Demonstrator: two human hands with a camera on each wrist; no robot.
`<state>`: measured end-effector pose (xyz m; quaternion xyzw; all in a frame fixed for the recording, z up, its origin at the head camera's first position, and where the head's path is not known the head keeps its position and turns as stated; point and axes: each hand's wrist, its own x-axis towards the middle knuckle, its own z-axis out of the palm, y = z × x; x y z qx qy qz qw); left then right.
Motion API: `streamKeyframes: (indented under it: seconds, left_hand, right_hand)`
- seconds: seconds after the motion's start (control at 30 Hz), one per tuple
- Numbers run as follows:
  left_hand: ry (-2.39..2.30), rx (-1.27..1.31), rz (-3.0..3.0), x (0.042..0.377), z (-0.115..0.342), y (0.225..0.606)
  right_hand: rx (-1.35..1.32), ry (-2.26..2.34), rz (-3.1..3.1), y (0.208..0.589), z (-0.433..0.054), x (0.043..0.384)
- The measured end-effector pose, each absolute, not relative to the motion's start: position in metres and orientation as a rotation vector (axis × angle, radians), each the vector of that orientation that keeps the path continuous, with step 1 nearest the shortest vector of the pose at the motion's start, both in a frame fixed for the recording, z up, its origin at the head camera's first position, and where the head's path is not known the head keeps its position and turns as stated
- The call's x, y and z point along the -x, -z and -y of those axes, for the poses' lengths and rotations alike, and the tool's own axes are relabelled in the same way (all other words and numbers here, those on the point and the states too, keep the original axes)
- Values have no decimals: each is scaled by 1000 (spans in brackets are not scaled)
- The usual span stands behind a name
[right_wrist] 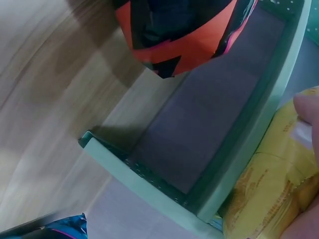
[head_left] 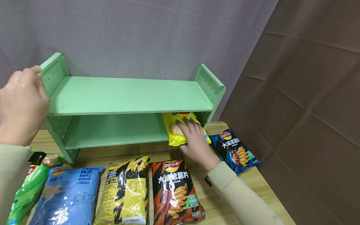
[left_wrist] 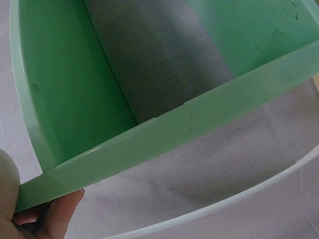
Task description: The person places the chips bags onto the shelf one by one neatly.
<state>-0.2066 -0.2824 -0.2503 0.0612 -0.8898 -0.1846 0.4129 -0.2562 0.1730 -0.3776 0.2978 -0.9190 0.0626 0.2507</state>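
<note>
A light green two-tier shelf (head_left: 129,95) stands at the back of the table. My left hand (head_left: 23,101) is at its upper left end; in the left wrist view the fingers and thumb grip the edge of a green panel (left_wrist: 164,127). My right hand (head_left: 198,143) holds a yellow bag of Lay's chips (head_left: 173,128) at the right end of the lower tier, its fingers spread over the front. The bag's top lies under the upper board. In the right wrist view, thumb and fingers are on either side of the yellow bag (right_wrist: 269,184).
Along the front lie a green bag (head_left: 29,187), a blue chip bag (head_left: 67,193), a yellow-and-black chip bag (head_left: 125,190) and a red-and-black chip bag (head_left: 175,193). A dark blue chip bag (head_left: 234,151) lies right of the shelf, near a brown wall (head_left: 303,109). Grey cloth (head_left: 135,37) hangs behind.
</note>
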Motion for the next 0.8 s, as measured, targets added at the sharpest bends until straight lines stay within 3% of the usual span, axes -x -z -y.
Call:
streamKeyframes:
  seconds: [0.8]
  left_hand:
    - [464, -164, 2250, 205, 281, 249]
  right_hand:
    - [-780, -166, 2519, 386, -171, 279]
